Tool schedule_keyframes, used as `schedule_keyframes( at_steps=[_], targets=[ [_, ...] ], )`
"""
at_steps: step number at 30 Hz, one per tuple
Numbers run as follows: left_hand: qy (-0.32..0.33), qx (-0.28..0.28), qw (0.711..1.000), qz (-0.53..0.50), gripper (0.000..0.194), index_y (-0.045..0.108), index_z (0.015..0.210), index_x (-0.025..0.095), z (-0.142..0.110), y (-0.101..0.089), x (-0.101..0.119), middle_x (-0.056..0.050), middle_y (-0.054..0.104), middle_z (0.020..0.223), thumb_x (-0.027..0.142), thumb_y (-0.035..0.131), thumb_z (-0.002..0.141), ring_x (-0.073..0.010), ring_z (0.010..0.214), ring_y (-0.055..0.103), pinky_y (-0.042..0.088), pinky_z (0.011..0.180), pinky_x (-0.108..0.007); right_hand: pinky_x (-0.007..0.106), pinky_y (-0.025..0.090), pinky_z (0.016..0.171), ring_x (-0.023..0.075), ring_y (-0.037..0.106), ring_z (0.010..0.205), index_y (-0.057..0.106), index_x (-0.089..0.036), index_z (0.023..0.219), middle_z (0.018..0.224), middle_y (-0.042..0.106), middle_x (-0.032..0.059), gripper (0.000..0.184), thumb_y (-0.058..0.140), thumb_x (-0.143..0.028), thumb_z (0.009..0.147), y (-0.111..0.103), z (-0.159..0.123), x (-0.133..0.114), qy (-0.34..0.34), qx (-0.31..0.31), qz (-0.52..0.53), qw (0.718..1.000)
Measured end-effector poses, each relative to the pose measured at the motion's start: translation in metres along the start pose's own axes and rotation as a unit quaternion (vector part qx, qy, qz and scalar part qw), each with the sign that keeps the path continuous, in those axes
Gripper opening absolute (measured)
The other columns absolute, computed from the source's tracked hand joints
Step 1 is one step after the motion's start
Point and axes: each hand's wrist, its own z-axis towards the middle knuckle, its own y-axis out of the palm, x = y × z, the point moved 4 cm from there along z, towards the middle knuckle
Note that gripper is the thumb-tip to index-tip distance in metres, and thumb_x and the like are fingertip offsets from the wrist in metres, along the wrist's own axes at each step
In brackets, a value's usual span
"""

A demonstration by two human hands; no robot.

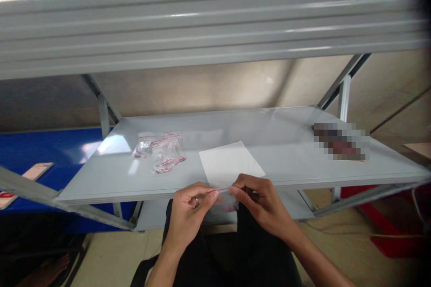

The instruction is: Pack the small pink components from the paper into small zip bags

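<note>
1. The left hand [188, 215] and right hand [261, 199] hold a small clear zip bag [224, 202] between them, just in front of the shelf's near edge. The bag's red-edged top runs from one hand to the other, and its lower part hangs down.
2. Each hand is closed in a tight pinch on the top of the bag, with thumb and fingers together. The hands are close to each other, but not touching. I cannot tell whether the bag's seal is open or closed.
3. A metal ring [196, 201] shows on a finger of the left hand.
4. A sheet of white paper [230, 163] lies on the gray metal shelf [276, 130], its near corner just behind the held bag.
5. A small pile of clear zip bags [167, 152] with red edges lies on the shelf to the left of the paper, well away from both hands.
6. A pixelated, unreadable object [340, 142] lies at the shelf's right end.
7. Another gray shelf beam [202, 22] crosses above. Below the hands are the person's black trousers [232, 251], and a blue surface [50, 152] spreads out to the left.
</note>
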Motion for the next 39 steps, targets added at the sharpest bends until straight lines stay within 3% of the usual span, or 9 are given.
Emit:
schedule_keyframes(
  at_steps=[7, 11, 15, 20, 26, 31, 36, 39],
  targets=[
    [-0.004, 0.010, 1.000, -0.012, 0.014, 0.083, 0.086, 0.018, -0.002, -0.002, -0.003, -0.007, 0.078, 0.079, 0.031, 0.077, 0.087, -0.0198, 0.072, 0.072, 0.057, 0.069, -0.028, 0.025, 0.043, 0.058, 0.0139, 0.058, 0.064, 0.070, -0.018, 0.085, 0.073, 0.066, 0.0023, 0.030, 0.062, -0.044, 0.098, 0.014, 0.001, 0.009, 0.026, -0.038, 0.109, 0.993],
    [-0.007, -0.025, 1.000, 0.014, 0.017, 0.085, 0.089, 0.020, -0.002, 0.000, 0.002, -0.007, 0.079, 0.084, 0.033, 0.074, 0.090, -0.0208, 0.076, 0.073, 0.057, 0.069, -0.028, 0.024, 0.038, 0.056, 0.0121, 0.051, 0.059, 0.069, -0.017, 0.071, 0.062, 0.060, 0.0004, 0.036, 0.064, -0.041, 0.097, 0.006, -0.001, 0.005, -0.008, 0.015, 0.040, 0.999],
    [-0.008, -0.015, 0.999, 0.027, 0.021, 0.083, 0.083, 0.019, -0.003, -0.003, 0.005, -0.006, 0.077, 0.078, 0.034, 0.071, 0.092, -0.0190, 0.072, 0.072, 0.056, 0.069, -0.027, 0.025, 0.034, 0.055, 0.0115, 0.048, 0.056, 0.069, -0.016, 0.067, 0.059, 0.057, 0.0002, 0.041, 0.063, -0.043, 0.098, 0.004, -0.002, 0.003, -0.018, 0.006, 0.016, 1.000],
    [-0.027, -0.010, 1.000, -0.009, 0.015, 0.079, 0.091, 0.018, -0.004, 0.002, 0.002, -0.005, 0.077, 0.084, 0.033, 0.077, 0.087, -0.0173, 0.072, 0.072, 0.057, 0.069, -0.025, 0.025, 0.031, 0.053, 0.0112, 0.045, 0.057, 0.074, -0.017, 0.089, 0.066, 0.061, 0.0001, 0.028, 0.064, -0.042, 0.097, 0.014, -0.002, 0.007, 0.023, -0.023, 0.055, 0.998],
    [-0.017, 0.001, 1.000, -0.008, 0.014, 0.077, 0.086, 0.017, -0.004, 0.005, 0.004, -0.004, 0.075, 0.079, 0.031, 0.079, 0.085, -0.0143, 0.064, 0.069, 0.055, 0.061, -0.022, 0.026, 0.034, 0.057, 0.0121, 0.050, 0.061, 0.073, -0.018, 0.078, 0.070, 0.065, 0.0016, 0.032, 0.062, -0.039, 0.099, 0.017, -0.003, 0.004, -0.004, -0.005, 0.047, 0.999],
    [-0.031, -0.045, 0.998, 0.007, 0.021, 0.082, 0.092, 0.018, -0.002, 0.001, 0.008, -0.008, 0.079, 0.089, 0.036, 0.071, 0.091, -0.0209, 0.075, 0.074, 0.060, 0.070, -0.030, 0.025, 0.041, 0.064, 0.0150, 0.061, 0.070, 0.078, -0.019, 0.084, 0.077, 0.073, 0.0031, 0.031, 0.062, -0.041, 0.099, 0.010, -0.001, 0.002, -0.001, -0.008, 0.039, 0.999],
    [-0.014, -0.011, 0.997, 0.073, 0.025, 0.083, 0.093, 0.018, -0.001, -0.018, 0.017, -0.007, 0.080, 0.085, 0.039, 0.069, 0.093, -0.0200, 0.069, 0.074, 0.059, 0.067, -0.028, 0.024, 0.039, 0.058, 0.0126, 0.055, 0.056, 0.081, -0.019, 0.096, 0.062, 0.066, 0.0001, 0.040, 0.051, -0.045, 0.104, 0.014, -0.001, 0.002, 0.009, -0.044, 0.006, 0.999],
    [0.035, 0.097, 0.984, 0.143, 0.024, 0.082, 0.092, 0.020, 0.010, -0.057, 0.027, -0.006, 0.081, 0.089, 0.041, 0.071, 0.090, -0.0202, 0.070, 0.074, 0.059, 0.067, -0.029, 0.024, 0.038, 0.054, 0.0119, 0.050, 0.051, 0.080, -0.019, 0.106, 0.062, 0.066, 0.0000, 0.043, 0.048, -0.048, 0.105, 0.009, 0.000, 0.009, 0.039, -0.018, -0.003, 0.999]
  ],
)
